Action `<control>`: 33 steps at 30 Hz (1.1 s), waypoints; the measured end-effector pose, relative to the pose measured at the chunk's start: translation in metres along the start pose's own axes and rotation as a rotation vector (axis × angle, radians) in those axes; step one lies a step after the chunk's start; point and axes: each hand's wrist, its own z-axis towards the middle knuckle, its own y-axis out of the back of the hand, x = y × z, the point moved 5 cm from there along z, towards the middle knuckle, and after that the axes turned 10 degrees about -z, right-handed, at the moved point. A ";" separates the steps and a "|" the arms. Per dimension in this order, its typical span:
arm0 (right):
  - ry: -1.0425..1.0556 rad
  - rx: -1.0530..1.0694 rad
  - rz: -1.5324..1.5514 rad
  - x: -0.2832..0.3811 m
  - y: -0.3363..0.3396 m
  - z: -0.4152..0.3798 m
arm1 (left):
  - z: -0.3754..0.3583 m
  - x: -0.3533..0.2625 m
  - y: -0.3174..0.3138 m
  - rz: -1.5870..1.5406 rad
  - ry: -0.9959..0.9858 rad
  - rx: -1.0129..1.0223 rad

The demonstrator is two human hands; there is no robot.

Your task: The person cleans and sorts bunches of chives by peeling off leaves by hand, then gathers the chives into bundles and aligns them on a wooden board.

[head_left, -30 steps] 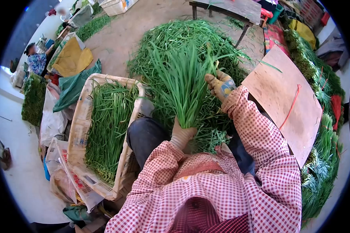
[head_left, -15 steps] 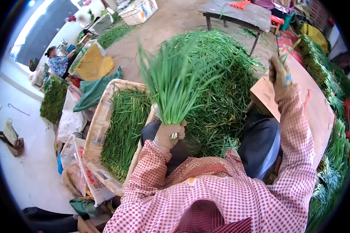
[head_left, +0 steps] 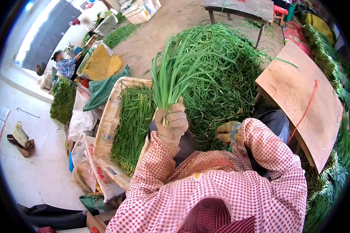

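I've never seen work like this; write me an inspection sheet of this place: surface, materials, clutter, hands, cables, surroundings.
Surface: dusty brown floor, scattered with leaf bits.
Job's things: a bunch of long green leaves; a big loose leaf pile ahead; a slatted crate of leaves at left.
Clutter: tan board at right with a red strap on it; yellow cloth, green cloth and plastic bags left of the crate.
Grippers: none, only gloved hands. Left hand grips the bunch near its base; right hand is low by the pile's near edge, its grip unclear.
Cables: nothing seen.
Surroundings: low table ahead; another person at far left.
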 end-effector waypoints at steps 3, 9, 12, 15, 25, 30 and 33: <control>0.078 -0.345 -0.057 -0.003 0.021 -0.006 | 0.007 0.008 -0.005 0.007 0.021 -0.037; -0.044 -0.863 0.233 0.007 0.084 -0.040 | 0.002 0.038 -0.027 -0.072 0.121 -0.027; 0.062 -0.893 0.289 0.026 0.117 -0.041 | -0.008 0.053 -0.033 -0.063 0.115 -0.097; 0.475 -1.307 -0.063 0.015 0.131 0.004 | -0.020 0.064 -0.033 -0.007 0.177 -0.129; -0.261 -0.802 0.209 -0.068 0.149 -0.018 | -0.090 0.058 -0.027 0.151 0.096 -0.277; -0.185 -0.967 0.558 -0.090 0.160 -0.024 | -0.111 0.053 -0.028 0.050 0.090 -0.282; 0.227 -0.825 0.240 -0.048 0.154 -0.007 | -0.111 0.054 -0.029 0.045 0.141 -0.292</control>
